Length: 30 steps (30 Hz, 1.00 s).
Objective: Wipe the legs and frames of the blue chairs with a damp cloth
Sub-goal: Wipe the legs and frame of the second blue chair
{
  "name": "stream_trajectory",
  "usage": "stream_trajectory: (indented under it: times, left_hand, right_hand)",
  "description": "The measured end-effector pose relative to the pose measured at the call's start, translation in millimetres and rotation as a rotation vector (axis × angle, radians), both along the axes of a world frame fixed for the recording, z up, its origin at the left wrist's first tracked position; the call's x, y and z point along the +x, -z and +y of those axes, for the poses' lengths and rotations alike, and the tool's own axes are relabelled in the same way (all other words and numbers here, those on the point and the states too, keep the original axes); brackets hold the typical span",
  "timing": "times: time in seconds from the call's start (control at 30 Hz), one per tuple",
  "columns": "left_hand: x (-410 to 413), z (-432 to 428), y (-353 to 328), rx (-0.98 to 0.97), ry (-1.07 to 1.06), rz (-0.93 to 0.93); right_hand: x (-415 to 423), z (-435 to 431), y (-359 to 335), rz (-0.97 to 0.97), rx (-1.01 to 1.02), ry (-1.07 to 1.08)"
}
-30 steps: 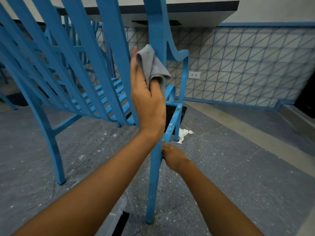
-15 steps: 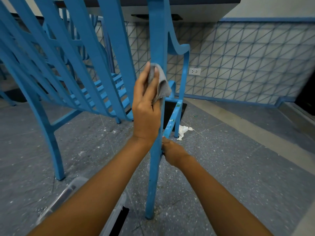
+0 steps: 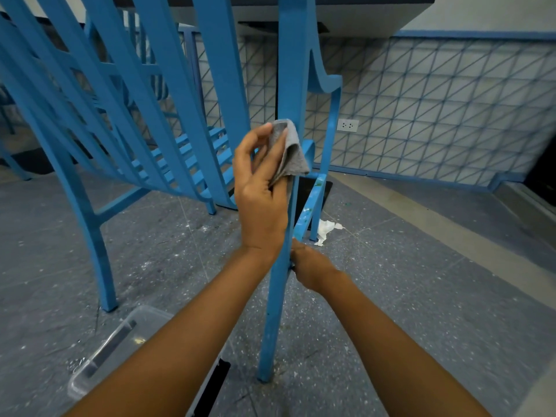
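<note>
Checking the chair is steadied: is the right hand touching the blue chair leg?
Touching. Head view: the right hand grips the chair leg, fingers curled round it.

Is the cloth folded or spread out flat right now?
Folded: the grey cloth is doubled over itself in the left hand, pressed against the chair leg.

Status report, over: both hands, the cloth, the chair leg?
Left hand presses grey cloth on chair leg. Right hand grips leg lower. Clear box beside foot, not blocking.
</note>
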<state>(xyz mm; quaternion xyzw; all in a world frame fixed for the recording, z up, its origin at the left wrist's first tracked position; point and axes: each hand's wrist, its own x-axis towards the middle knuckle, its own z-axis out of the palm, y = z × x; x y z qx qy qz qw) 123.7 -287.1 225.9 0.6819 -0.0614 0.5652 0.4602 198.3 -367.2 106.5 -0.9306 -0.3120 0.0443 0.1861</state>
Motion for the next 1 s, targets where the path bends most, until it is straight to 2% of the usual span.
stream_trajectory:
  times: [0.2, 0.4, 0.53, 0.7, 1.0]
  left_hand:
    - [5.9, 0.1, 31.3, 0.151, -0.085, 0.005]
    - [0.3, 2.1, 65.5, 0.16, -0.089, 0.072]
    - [-9.7, 4.5, 75.0, 0.072, -0.028, 0.132]
    - [-18.7, 4.7, 68.9, -0.109, -0.034, 0.076]
    - [-2.1, -1.0, 87.6, 0.078, -0.028, 0.105]
  right_hand:
    - [5.0, 1.2, 8.0, -0.026, -0.001, -0.019]
    - [9.2, 3.1, 13.6, -0.079, -0.019, -0.043]
    - [12.6, 5.2, 20.3, -0.115, -0.023, -0.059]
    - [10.4, 1.1, 15.9, -0.09, 0.027, -0.056]
    - [10.7, 3.1, 18.9, -0.152, 0.001, -0.087]
